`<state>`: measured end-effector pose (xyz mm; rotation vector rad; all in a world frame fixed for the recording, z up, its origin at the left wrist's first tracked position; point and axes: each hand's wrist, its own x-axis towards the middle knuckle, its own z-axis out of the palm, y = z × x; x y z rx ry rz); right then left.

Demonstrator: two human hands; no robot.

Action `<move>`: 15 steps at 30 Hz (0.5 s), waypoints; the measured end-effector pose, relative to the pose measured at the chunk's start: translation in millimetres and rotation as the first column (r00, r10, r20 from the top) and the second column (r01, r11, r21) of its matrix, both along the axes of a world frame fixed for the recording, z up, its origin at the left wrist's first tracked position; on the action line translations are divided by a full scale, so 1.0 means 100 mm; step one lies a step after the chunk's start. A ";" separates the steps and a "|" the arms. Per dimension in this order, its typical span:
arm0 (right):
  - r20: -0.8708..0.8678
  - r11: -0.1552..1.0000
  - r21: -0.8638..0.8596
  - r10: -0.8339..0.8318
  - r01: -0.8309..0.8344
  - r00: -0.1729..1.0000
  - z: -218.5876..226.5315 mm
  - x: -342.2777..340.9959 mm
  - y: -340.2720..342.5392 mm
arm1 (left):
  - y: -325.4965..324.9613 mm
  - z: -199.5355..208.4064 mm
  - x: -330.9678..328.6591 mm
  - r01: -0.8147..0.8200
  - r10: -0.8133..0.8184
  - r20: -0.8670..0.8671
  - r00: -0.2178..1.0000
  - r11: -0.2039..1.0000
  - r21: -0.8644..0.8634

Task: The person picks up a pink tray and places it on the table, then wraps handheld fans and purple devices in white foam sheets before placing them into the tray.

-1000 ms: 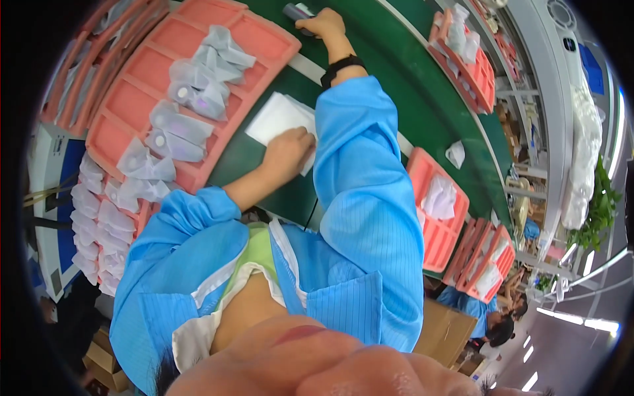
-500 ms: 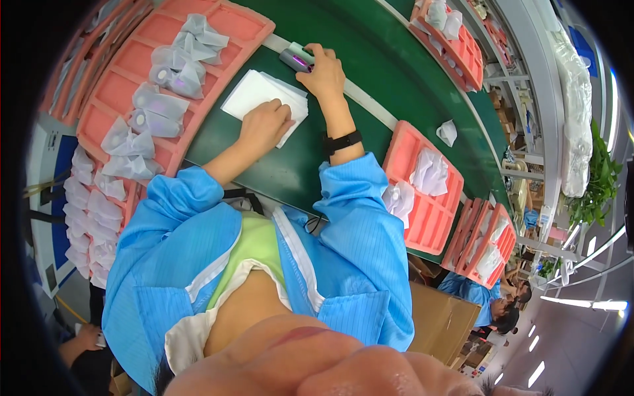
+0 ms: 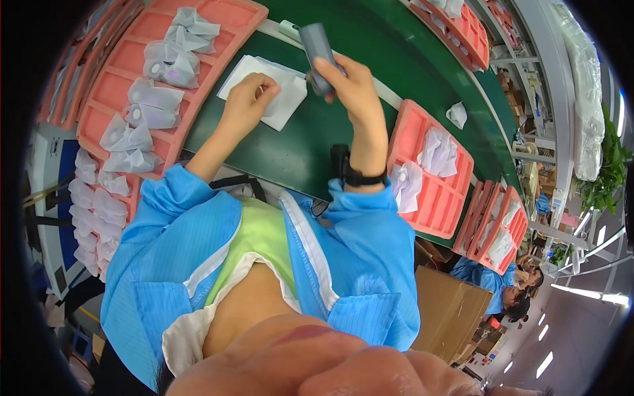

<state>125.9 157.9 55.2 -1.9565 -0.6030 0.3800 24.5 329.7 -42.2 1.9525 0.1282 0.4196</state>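
My right hand (image 3: 356,86) grips a dark grey, box-shaped device (image 3: 317,56), held up above the green work surface and tilted. Its far end sticks out past my fingers and is slightly blurred. My left hand (image 3: 247,102) rests at the left side of a stack of thin white sheets (image 3: 284,119), its fingers curled in toward the thumb. Whether a sheet is pinched between them is hidden. Beyond the stack, a pale green object (image 3: 289,29) lies by the light strip.
At left, a pink tray (image 3: 119,72) carries several white-wrapped items, with more wrapped pieces (image 3: 99,211) nearer me. Another pink tray (image 3: 429,204) stands at right with two wrapped items. A crumpled white piece (image 3: 456,115) lies on the green belt (image 3: 409,72). People sit farther right.
My right hand has lifted the grey device from beside the pale green object and brought it right and nearer me. My left hand has shifted slightly left and away from me, fingers still curled.
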 end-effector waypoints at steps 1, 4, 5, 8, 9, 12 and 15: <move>-0.353 0.975 0.221 0.051 0.030 0.934 0.05 -0.12 -0.06 | 0.01 0.09 -0.03 -0.038 0.038 0.013 0.999 0.999 -0.029; -0.500 0.933 0.354 0.129 0.066 0.856 -0.08 -0.48 -0.14 | -0.04 0.28 -0.07 -0.032 0.041 0.058 0.997 0.990 -0.139; -0.562 0.904 0.419 0.184 0.086 0.806 -0.15 -0.54 -0.13 | -0.04 0.31 -0.09 -0.007 0.026 0.086 0.996 0.977 -0.211; -0.592 0.874 0.468 0.201 0.130 0.781 -0.28 -0.60 -0.08 | 0.01 0.28 -0.13 0.017 0.018 0.095 0.995 0.936 -0.351; -0.604 0.857 0.492 0.210 0.153 0.769 -0.29 -0.62 -0.07 | 0.05 0.27 -0.14 0.017 0.017 0.077 0.997 0.908 -0.418; -0.453 0.894 0.407 0.020 0.187 0.892 -0.26 -0.62 -0.09 | 0.08 0.30 -0.17 0.012 0.032 0.092 0.995 0.901 -0.434; -0.159 0.939 0.279 -0.163 0.202 0.974 -0.22 -0.69 -0.02 | 0.02 0.45 -0.21 0.008 0.049 0.158 0.986 0.941 -0.339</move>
